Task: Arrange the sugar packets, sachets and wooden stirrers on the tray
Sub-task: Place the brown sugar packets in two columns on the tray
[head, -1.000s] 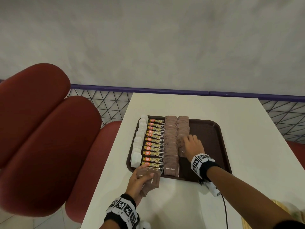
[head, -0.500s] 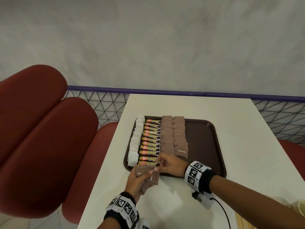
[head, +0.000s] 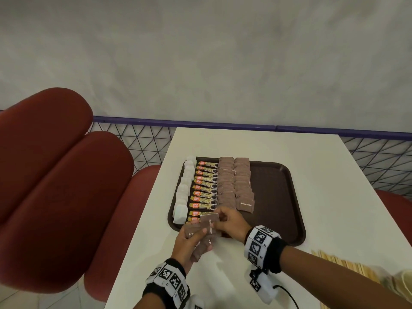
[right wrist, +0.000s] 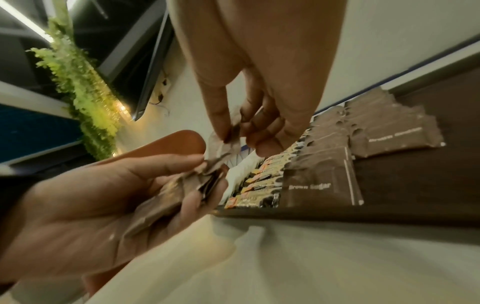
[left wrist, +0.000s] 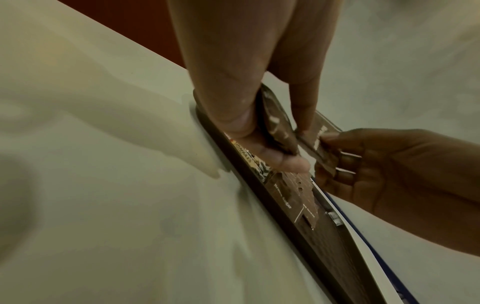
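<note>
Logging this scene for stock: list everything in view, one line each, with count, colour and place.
tray: one, dark brown, on table.
white sachets: one column, tray's left edge.
granule sticks: one column, gold and orange, beside white sachets.
sugar packets: two columns, brown, mid tray.
stirrers: a pile, pale wood, on table, lower right.
table: one, white.
seats: red, left.
railing: purple, behind table.
left hand: holds a bunch of brown packets.
right hand: pinches one packet from that bunch.

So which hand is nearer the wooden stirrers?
Right. The right hand is at the tray's near edge, between the left hand and the wooden stirrers, which lie by the right forearm.
</note>
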Demonstrator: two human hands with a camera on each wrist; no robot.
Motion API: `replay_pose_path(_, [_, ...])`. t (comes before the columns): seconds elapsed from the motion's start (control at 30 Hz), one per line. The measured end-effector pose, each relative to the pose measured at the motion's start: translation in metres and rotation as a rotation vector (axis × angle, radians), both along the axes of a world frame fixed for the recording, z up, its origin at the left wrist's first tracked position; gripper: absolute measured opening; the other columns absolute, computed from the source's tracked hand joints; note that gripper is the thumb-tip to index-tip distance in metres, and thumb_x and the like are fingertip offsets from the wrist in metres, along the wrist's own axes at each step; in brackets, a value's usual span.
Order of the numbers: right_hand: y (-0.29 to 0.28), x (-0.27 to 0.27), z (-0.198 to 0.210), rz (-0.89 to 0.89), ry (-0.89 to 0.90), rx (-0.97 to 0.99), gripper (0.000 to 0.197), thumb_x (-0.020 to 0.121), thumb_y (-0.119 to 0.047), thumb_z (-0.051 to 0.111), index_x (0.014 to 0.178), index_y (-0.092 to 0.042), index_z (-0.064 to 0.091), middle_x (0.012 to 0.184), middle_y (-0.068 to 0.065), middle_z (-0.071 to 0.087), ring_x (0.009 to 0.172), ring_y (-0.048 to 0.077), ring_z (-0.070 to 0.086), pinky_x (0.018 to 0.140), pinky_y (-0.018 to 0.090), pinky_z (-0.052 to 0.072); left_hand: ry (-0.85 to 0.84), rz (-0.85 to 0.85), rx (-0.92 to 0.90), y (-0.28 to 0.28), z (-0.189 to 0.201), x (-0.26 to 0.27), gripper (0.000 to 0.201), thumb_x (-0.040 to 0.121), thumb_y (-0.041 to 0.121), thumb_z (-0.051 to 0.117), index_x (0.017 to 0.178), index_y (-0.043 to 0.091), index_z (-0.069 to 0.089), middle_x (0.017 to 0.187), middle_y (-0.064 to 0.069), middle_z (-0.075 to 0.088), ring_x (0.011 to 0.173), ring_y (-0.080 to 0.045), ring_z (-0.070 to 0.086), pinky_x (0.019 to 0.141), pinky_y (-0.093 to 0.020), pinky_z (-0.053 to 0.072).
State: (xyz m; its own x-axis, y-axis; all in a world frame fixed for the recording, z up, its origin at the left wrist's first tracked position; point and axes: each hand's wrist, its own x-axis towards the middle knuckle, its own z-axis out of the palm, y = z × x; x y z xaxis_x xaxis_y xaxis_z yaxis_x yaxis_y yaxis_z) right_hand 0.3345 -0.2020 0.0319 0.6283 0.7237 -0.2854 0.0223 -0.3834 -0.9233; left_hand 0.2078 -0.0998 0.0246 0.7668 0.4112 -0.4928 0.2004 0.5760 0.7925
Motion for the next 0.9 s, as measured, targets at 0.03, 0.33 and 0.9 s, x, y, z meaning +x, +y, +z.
replay_pose_path(0.03, [-0.002, 0.004, 0.003, -0.049, -0.008, -0.019, 0.020, 0.079, 0.003, 0.065, 0.080, -0.015, 0.055, 0.078, -0.001, 0.058, 0.073, 0.012, 0.055, 0.066, 0.013, 0.047, 0.005, -0.006, 0.004, 0.000, 0.000, 0.000, 0.023, 0.085, -0.002, 0.060, 0.104, 0.010, 0.059, 0.082, -0.015, 0.068, 0.073, -0.024, 0.068, 0.070, -0.040, 0.054])
replay_pose_path(0.33, [-0.035, 0.065, 0.007, -0.310, -0.080, -0.293, 0.018, 0.090, -0.003, 0.048, 0.092, -0.021, 0.045, 0.088, 0.005, 0.059, 0.065, 0.018, 0.057, 0.051, 0.024, 0.046, 0.077, 0.051, -0.082, 0.009, -0.012, -0.003, 0.036, 0.088, -0.008, 0.051, 0.120, 0.009, 0.052, 0.112, -0.022, 0.059, 0.093, -0.034, 0.062, 0.070, -0.043, 0.055])
replay_pose_path(0.9, [-0.024, 0.096, -0.018, 0.002, -0.480, -0.801, 0.027, 0.088, -0.012, 0.050, 0.115, -0.007, 0.056, 0.118, 0.016, 0.059, 0.105, 0.032, 0.059, 0.089, 0.036, 0.050, 0.077, 0.099, -0.210, 0.016, -0.019, 0.005, 0.044, 0.084, -0.011, 0.046, 0.120, 0.012, 0.053, 0.122, -0.028, 0.054, 0.107, -0.046, 0.055, 0.063, -0.041, 0.057])
